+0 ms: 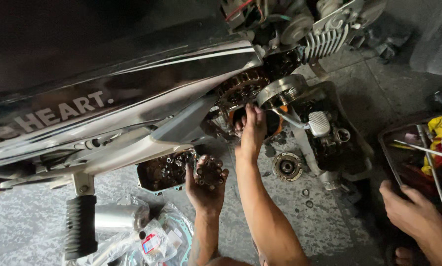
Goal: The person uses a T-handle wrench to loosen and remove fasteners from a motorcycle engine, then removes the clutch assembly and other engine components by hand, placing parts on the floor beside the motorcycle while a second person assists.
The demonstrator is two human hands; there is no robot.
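Observation:
My left hand (201,194) is shut on a greasy round clutch part (210,172) with several bolt posts, held palm-up just above the floor. My right hand (252,132) reaches up into the open side of the motorcycle engine (240,88). Its fingers are in the dark cavity below the toothed clutch ring, so what they touch is hidden. A silver round drum (281,91) sits just right of that hand.
An oily engine cover (164,171) lies on the concrete floor beside my left hand. A round metal part (287,166) and small washers lie to the right. Footpeg (80,226) and plastic bags (157,241) are at lower left. Another person's hand (410,212) rests by a tool tray (391,148).

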